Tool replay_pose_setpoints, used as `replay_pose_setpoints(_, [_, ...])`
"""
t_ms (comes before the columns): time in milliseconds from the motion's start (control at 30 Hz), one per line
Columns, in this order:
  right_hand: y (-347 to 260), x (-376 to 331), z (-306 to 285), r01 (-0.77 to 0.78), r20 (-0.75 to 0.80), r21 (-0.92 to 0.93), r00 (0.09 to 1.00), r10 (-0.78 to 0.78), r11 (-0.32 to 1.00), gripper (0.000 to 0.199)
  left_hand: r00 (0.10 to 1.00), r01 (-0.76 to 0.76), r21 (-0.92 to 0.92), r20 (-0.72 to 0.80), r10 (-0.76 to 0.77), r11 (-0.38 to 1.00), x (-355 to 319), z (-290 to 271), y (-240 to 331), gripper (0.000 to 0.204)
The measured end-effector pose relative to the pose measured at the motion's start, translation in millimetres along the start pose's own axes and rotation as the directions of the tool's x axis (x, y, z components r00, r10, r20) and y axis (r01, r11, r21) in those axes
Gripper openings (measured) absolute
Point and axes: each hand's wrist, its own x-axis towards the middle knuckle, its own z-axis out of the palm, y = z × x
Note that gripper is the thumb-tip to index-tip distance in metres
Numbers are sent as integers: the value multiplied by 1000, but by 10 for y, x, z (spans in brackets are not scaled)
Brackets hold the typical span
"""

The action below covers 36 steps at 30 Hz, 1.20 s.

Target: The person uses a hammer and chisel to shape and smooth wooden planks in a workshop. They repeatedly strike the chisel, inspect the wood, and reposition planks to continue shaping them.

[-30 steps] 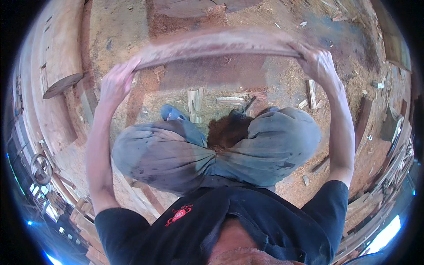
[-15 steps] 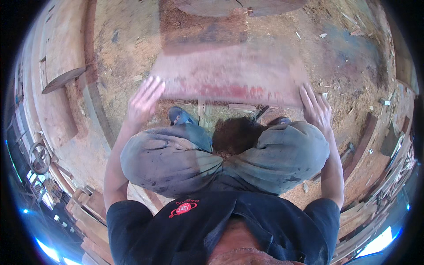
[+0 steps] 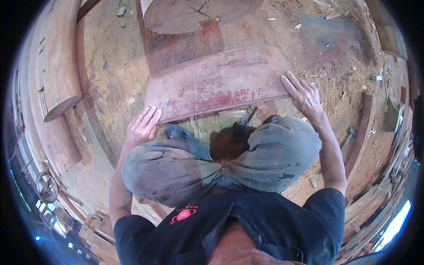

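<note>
reddish plank [image 3: 216, 86] flat on sawdust floor [image 3: 110, 75], spanning between both hands | left hand [image 3: 142, 127] fingers together, flat at near-left corner | right hand [image 3: 304, 93] spread, palm pressing right end | advice: keep pressure even, fingers off underside edge

Dressed in a black short-sleeved T-shirt [image 3: 247, 229] with a small red oval emblem [image 3: 183, 215] on the chest and faded grey-blue trousers [image 3: 221, 163], dusty and flecked with dark spots at the knees. Bare from the sleeve hems down, with the left hand [image 3: 142, 126] and right hand [image 3: 304, 93] uncovered, no gloves, no watch, no rings to be made out. Shod in a worn blue shoe [image 3: 176, 131], only partly visible past the left knee.
</note>
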Motion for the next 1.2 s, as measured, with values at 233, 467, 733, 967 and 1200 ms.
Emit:
replay_pose_setpoints(233, [488, 1088, 300, -184, -83, -21, 980, 181, 983, 56, 975, 112, 23, -195, -105, 993, 990, 104, -663, 67])
replay_pose_setpoints(467, [535, 842, 263, -160, -41, 65, 986, 163, 985, 52, 979, 104, -3, -177, -103, 995, 821, -32, -591, 65])
replay_pose_setpoints(733, [825, 1091, -351, -270, -4, 486, 951, 310, 831, 35, 927, 294, -405, -99, -361, 866, 924, -611, -679, 44])
replay_pose_setpoints(967, [945, 1549, -524, -432, 156, 773, 840, 520, 465, 42, 905, 236, 29, -372, -208, 971, 1474, -863, -817, 34])
replay_pose_setpoints(1200, [906, 1653, -429, -287, 89, 920, 817, 570, 268, 41, 850, 303, -50, -438, -293, 952, 1792, -756, -752, 43])
